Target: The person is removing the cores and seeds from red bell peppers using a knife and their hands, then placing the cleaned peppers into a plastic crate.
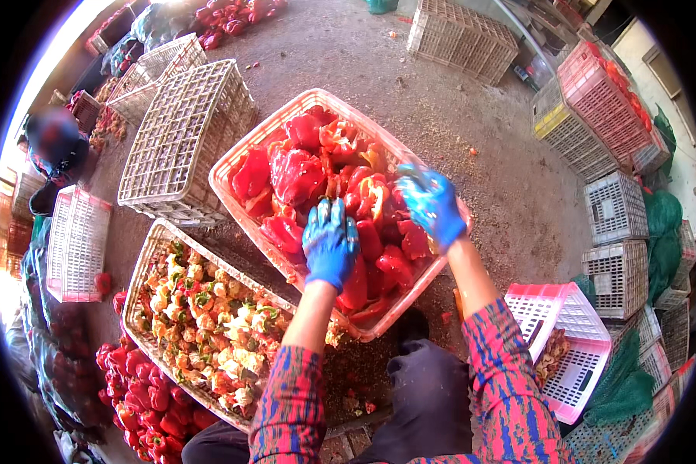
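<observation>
I am watching the left hand (330,241) resting back-up, its grip fairly wide, on red peppers (296,179) that are filling a pink crate (261,130). The right hand (433,207) is hovering by that crate's right rim; whether its grip is holding anything, I am not able to tell. The crate is sitting before the knees (429,394), probably so both hands are reaching easily. Leftward, a pale crate (141,269) is holding pepper cores (209,309), presumably keeping them separate. Farther off, a lattice crate (182,127) is standing on the floor (325,54).
</observation>
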Available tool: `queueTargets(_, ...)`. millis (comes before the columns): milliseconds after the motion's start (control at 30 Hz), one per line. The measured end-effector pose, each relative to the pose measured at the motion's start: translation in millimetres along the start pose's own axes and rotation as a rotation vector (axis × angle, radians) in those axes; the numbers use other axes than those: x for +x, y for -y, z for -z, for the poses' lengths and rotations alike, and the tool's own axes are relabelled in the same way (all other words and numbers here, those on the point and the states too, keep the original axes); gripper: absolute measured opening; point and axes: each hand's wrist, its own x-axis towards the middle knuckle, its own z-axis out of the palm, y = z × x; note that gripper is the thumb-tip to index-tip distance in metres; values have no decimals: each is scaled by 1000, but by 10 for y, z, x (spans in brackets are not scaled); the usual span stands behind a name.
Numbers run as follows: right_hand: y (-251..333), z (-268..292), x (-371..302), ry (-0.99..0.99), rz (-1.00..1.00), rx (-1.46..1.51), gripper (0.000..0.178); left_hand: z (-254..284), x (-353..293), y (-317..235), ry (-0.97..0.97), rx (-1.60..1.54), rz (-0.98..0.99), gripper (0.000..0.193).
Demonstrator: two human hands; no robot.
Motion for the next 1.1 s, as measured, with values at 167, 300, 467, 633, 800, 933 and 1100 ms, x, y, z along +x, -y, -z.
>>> queueTargets(167, -182, -482, 626, 139, 68, -725, 19, -57, -340, -222, -39, 16, 47, 69)
queueTargets(300, -229, -768, 729, 359, 155, -1084, 20, -119, -373, -283, -77, 108, 53, 63)
queueTargets(467, -238, -1079, 747, 553, -29, -1423, 32, -176, -406, -282, -172, 192, 7, 60)
queueTargets(633, -364, -1129, 826, 604, 75, -1599, 25, -144, -431, -257, -150, 217, -24, 53)
queueTargets(800, -476, -664, 684, 258, 227, -620, 13, -2, -436, -253, -298, -164, 76, 49)
queueTargets(933, 72, -788, 117, 270, 105, -407, 17, 261, -412, -137, -480, -821, 225, 58)
queueTargets(1100, 344, -925, -432, 406, 100, -445, 29, 998, -475, -256, 70, -1962, 272, 47)
